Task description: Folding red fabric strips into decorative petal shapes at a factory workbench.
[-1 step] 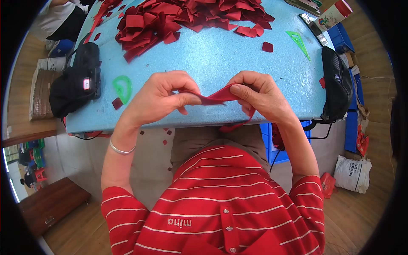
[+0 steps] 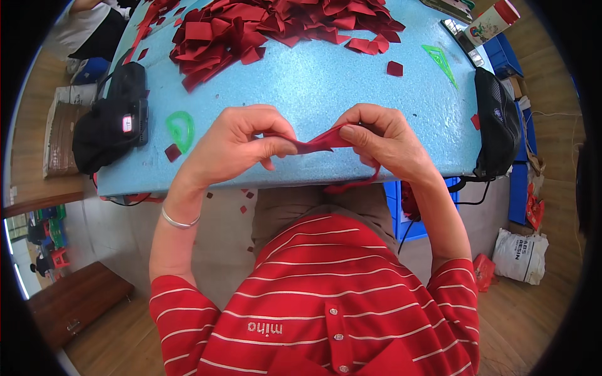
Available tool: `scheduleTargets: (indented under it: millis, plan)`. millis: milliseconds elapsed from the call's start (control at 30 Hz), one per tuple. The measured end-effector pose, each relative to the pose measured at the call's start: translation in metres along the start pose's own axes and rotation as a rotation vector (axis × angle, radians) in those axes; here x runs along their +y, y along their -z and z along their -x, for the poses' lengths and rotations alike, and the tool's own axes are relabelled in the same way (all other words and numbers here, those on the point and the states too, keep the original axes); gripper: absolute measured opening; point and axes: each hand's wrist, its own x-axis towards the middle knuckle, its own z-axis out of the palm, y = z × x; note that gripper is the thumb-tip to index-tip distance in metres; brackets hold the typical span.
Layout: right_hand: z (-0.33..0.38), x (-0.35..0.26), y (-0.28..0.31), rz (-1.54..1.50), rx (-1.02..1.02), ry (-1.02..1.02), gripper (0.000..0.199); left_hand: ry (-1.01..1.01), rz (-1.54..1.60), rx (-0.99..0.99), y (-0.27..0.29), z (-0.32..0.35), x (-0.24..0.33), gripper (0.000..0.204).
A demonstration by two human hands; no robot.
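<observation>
Strip [image 2: 330,139] is spanning the gap between my hands, over the table [image 2: 282,81]; my left hand [image 2: 233,143] is pinching one side, my right hand [image 2: 390,141] gripping the other.

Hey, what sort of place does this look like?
Probably a small workshop, judging by the big heap of cut red pieces on the blue worktable and the bulky white sack on the floor.

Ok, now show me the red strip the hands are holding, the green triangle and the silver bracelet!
Red strip [image 2: 327,140]: head view, on its visible middle stretch.
Green triangle [image 2: 441,64]: head view, near its middle.
Silver bracelet [image 2: 178,222]: head view, on the lower curve of its band.
</observation>
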Motion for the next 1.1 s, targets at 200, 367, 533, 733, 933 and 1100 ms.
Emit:
scheduleTargets:
  millis: [200, 367, 533, 733, 933, 1100]
  plan:
    - [-0.002, 0.008, -0.001, 0.029, 0.027, 0.153, 0.015, -0.062, -0.028, 0.083, -0.011, 0.001, -0.002, 0.011]
    - [-0.003, -0.004, -0.005, -0.005, -0.020, 0.210, 0.015, -0.467, -0.405, 0.106, -0.014, -0.006, -0.004, 0.023]
    - [-0.008, -0.011, -0.007, -0.017, -0.055, 0.209, 0.013, -0.613, -0.549, 0.153, -0.020, -0.004, -0.006, 0.025]
    - [-0.015, -0.027, -0.017, 0.166, -0.030, 0.098, 0.012, -0.953, -1.011, 0.202, -0.023, -0.006, -0.010, 0.018]
    - [-0.021, -0.022, -0.012, 0.173, -0.038, 0.158, 0.010, -0.924, -0.888, 0.216, -0.017, 0.001, -0.012, 0.023]
    - [-0.019, -0.007, 0.009, 0.242, 0.003, 0.156, 0.016, -0.771, -0.720, 0.223, -0.004, 0.014, -0.011, 0.027]
